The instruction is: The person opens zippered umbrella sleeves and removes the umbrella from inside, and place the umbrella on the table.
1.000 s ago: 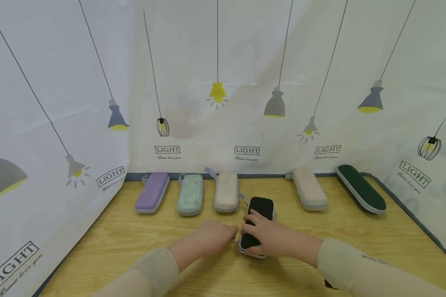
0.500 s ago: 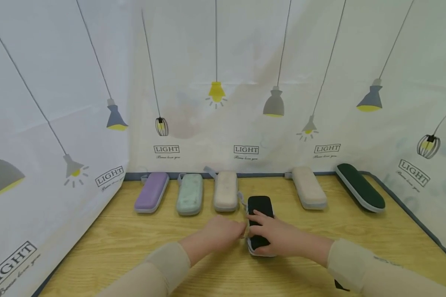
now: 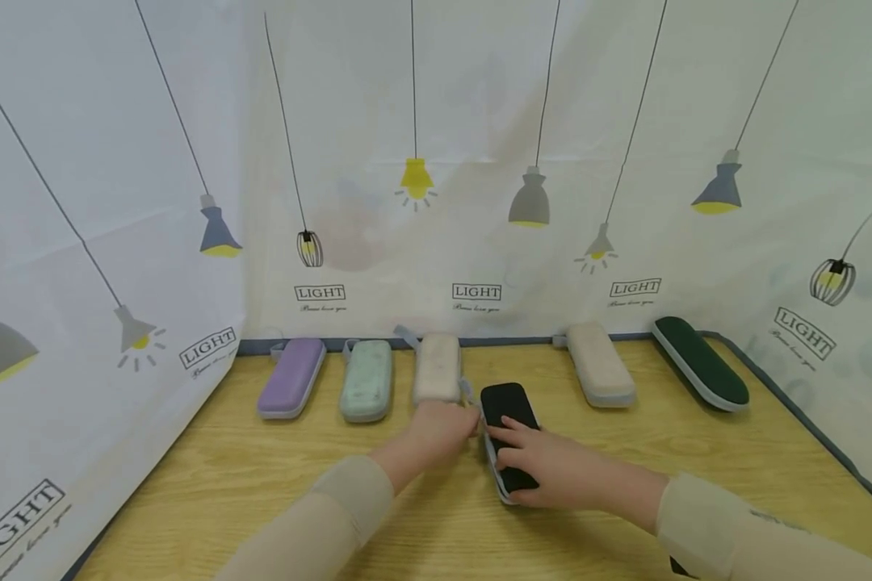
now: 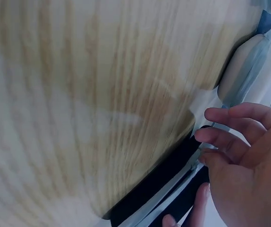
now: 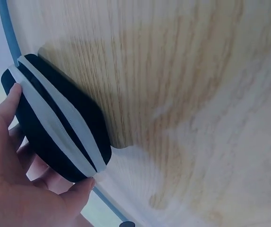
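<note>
A black zippered glasses case (image 3: 505,401) with grey-white zipper tape (image 5: 48,124) is on the wooden table, angled a little. My right hand (image 3: 552,468) grips it from the right, fingers over the lid and thumb at the near end. In the right wrist view a dark gap runs between the two bands of tape. Along the case's far left side, my left hand (image 3: 439,432) pinches the zipper pull with thumb and index finger; the pull is mostly hidden by the fingertips. The left hand's other fingers (image 4: 241,125) are bent, close to the case's strap.
At the back lie a purple case (image 3: 292,378), a mint case (image 3: 366,379), a cream case (image 3: 438,367), another beige case (image 3: 599,365) and a dark green case (image 3: 701,363). A printed cloth (image 3: 378,234) stands behind. A small black thing (image 3: 679,567) shows under the right sleeve.
My left hand has moved away from me and right, along the case's left side toward its far end. The case has shifted slightly right and turned, with my right hand still on it.
</note>
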{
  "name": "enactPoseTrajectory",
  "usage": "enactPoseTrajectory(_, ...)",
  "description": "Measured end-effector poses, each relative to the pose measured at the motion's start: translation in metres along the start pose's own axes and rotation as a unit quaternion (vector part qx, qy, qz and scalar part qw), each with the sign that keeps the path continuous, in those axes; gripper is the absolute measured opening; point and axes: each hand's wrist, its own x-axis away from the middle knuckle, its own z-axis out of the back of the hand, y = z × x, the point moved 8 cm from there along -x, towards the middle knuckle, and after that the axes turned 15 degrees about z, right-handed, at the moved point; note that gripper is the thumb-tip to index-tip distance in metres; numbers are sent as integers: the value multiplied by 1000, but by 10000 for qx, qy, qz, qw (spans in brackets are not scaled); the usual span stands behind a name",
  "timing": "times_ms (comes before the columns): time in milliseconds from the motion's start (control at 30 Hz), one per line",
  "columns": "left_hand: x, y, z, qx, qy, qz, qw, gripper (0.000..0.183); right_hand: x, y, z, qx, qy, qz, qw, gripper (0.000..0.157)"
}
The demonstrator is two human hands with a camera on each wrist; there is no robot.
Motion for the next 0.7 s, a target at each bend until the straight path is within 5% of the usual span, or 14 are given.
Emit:
enactPoseTrajectory(333,-26,3,-7,497,-636,671,9945,14,15,0,2,97,102,-284,9995,28)
enactPoseTrajectory(467,-32,8,-1,735,-552,990,9908,23,20,3,4,59,217,-459,9987,31)
enactPoseTrajectory(700,-32,7,3,2162,-715,1448,9629,11,30,11,8,-157,478,-690,9963,54)
